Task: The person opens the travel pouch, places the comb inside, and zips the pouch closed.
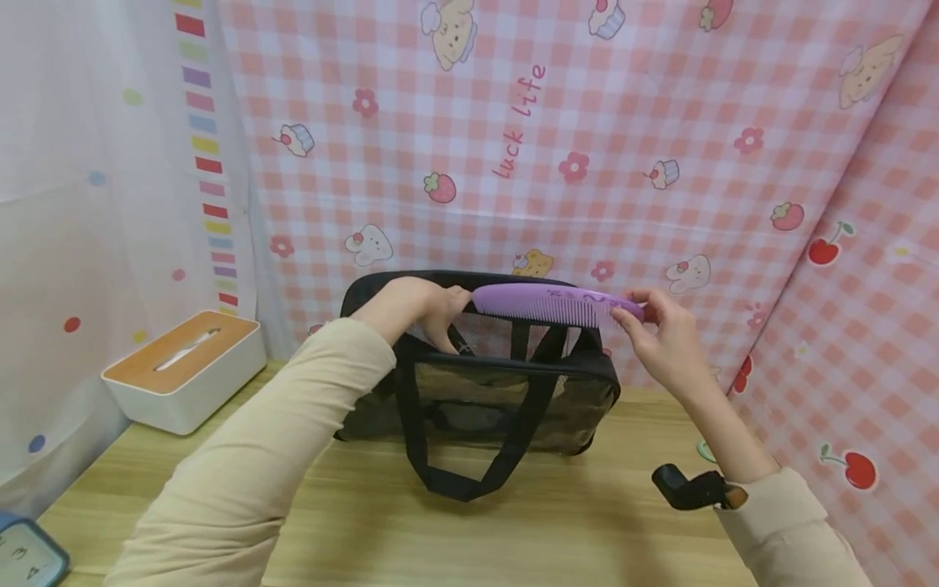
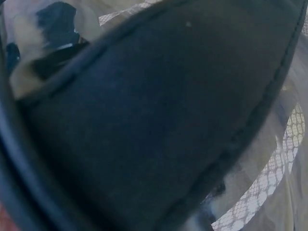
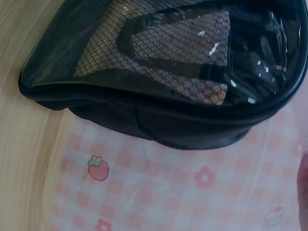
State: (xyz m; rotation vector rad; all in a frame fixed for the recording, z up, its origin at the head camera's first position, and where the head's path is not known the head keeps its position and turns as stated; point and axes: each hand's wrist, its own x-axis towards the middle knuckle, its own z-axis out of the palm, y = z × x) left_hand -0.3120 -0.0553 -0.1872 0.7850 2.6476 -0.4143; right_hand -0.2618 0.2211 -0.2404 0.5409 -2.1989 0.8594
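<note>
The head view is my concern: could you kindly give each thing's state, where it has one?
Black see-through bag: standing, top open
Front carry handle: hanging down
Purple comb: gripped by the right hand, at the bag's opening
Left hand: at the bag's opening
Tissue box: lid on, tissue showing
Clock: partly in view

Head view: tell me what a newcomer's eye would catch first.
Probably the purple comb, pinched in the right hand over the open black bag. Next, that partly see-through bag, standing on the wooden table. Behind it hangs the pink checked cloth, busy with prints.
</note>
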